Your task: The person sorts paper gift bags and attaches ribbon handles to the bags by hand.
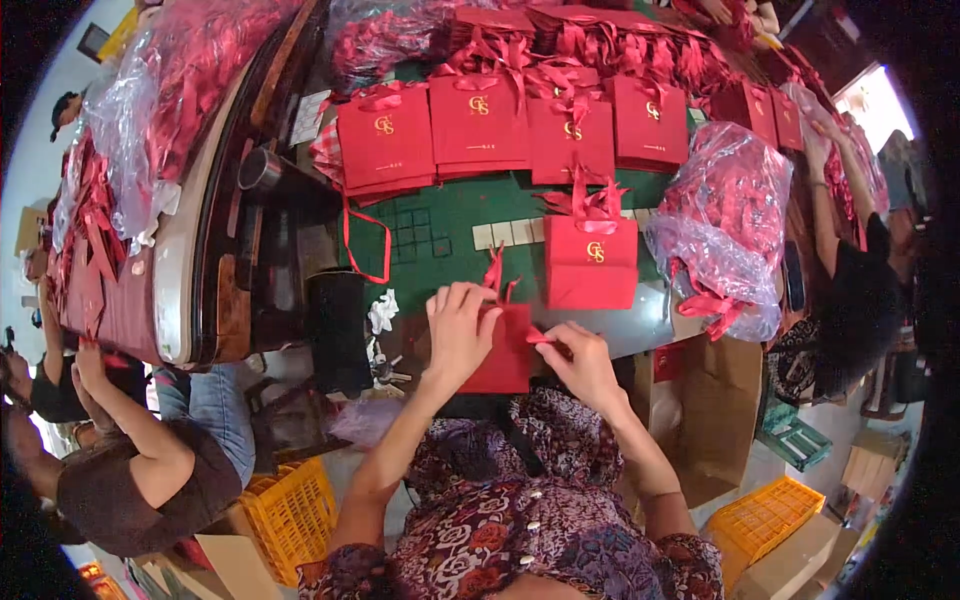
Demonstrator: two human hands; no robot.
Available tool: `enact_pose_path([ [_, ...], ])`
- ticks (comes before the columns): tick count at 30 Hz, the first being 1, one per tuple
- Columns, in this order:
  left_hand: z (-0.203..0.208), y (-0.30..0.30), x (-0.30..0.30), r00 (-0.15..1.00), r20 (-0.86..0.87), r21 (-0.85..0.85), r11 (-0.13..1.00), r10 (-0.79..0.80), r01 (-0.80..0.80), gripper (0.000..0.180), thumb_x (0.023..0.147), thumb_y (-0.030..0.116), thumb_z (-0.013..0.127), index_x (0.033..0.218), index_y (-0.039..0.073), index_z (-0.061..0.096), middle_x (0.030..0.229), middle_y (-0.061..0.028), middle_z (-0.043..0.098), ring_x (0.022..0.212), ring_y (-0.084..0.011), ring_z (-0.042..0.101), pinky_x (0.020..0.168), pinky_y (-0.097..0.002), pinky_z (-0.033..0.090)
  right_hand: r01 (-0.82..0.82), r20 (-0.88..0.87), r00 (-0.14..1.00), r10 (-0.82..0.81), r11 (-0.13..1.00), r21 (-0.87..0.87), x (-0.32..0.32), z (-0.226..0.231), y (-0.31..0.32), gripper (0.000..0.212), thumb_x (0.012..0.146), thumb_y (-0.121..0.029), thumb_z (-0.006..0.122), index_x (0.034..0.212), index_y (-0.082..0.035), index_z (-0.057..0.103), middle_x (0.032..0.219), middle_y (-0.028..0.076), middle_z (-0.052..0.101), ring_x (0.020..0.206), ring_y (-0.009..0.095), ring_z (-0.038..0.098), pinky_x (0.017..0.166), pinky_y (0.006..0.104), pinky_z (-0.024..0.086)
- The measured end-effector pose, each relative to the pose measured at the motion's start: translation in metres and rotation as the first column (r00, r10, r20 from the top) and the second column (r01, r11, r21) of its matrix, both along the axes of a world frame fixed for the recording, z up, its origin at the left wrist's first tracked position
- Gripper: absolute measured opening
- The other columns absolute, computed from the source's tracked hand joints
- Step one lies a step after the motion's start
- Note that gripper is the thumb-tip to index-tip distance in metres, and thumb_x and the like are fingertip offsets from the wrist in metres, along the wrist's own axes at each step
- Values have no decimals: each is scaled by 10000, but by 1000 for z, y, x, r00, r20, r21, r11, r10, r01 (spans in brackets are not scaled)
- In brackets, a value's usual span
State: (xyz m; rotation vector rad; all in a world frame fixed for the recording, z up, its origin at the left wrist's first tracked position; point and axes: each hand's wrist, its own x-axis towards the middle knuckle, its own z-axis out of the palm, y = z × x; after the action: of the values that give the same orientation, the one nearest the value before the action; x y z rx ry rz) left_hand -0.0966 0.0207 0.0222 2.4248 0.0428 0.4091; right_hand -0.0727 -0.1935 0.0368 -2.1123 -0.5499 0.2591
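Observation:
A small red paper gift bag (510,350) is at the table's near edge, just in front of my body. My left hand (460,325) grips its upper left part, fingers bent over and thumb against the bag. At the bag's right side, my right hand (580,362) pinches a red ribbon (537,335) between thumb and fingertips. Another piece of red ribbon (494,270) sticks up behind my left fingers. Just beyond, a stack of red gift bags (592,270) with bow ribbons lies on the table.
Piles of red bags (480,120) line the far side of the green tabletop (450,200). To the right sits a clear plastic sack (725,220) of red ribboned items. A metal cup (262,170) stands left. People work on both sides; yellow crates (290,510) are below.

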Motion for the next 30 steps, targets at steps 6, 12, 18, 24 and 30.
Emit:
enact_pose_path([
  [6, -19, -47, -52, 969, -202, -830, 551, -141, -93, 430, 988, 165, 597, 1304, -14, 366, 1164, -167, 598, 1055, -211, 611, 881, -334, 505, 146, -313, 949, -46, 941, 306, -1, -13, 30, 132, 890, -95, 713, 951, 9, 659, 802, 47, 677, 729, 67, 608, 646, 256, 506],
  [12, -22, -75, -72, 924, -165, -965, 249, -344, -80, 276, 1030, 120, 493, 1267, 38, 378, 995, -36, 563, 842, -108, 555, 767, -274, 478, 185, -309, 946, -95, 943, 278, 5, -5, 42, 78, 903, -81, 700, 915, -14, 662, 785, -14, 645, 707, 52, 566, 635, 233, 476],
  [18, -21, -52, -97, 938, -281, -822, 555, -204, -125, 147, 1023, 137, 473, 1144, 56, 449, 754, -43, 563, 682, -124, 558, 623, -314, 470, 128, -234, 970, -61, 951, 280, 23, -32, 20, 91, 937, -109, 667, 938, -22, 637, 773, -43, 576, 688, 33, 497, 599, 200, 394],
  [24, -22, -33, -121, 944, -315, -712, 682, -96, -168, 140, 989, 188, 529, 1021, 53, 548, 752, -87, 626, 675, -205, 648, 617, -376, 488, 67, -109, 993, -45, 978, 200, 34, -40, 17, 87, 964, -104, 628, 920, -39, 590, 754, -31, 582, 664, 43, 503, 585, 213, 402],
  [30, -33, -31, -128, 975, -208, -657, 727, 79, -199, 179, 898, 211, 671, 962, 47, 636, 788, -112, 666, 746, -258, 665, 657, -396, 490, 73, 197, 979, -53, 992, -98, 31, -27, 23, 288, 918, -139, 695, 1131, 15, 578, 877, 50, 620, 737, 121, 552, 650, 250, 448],
])
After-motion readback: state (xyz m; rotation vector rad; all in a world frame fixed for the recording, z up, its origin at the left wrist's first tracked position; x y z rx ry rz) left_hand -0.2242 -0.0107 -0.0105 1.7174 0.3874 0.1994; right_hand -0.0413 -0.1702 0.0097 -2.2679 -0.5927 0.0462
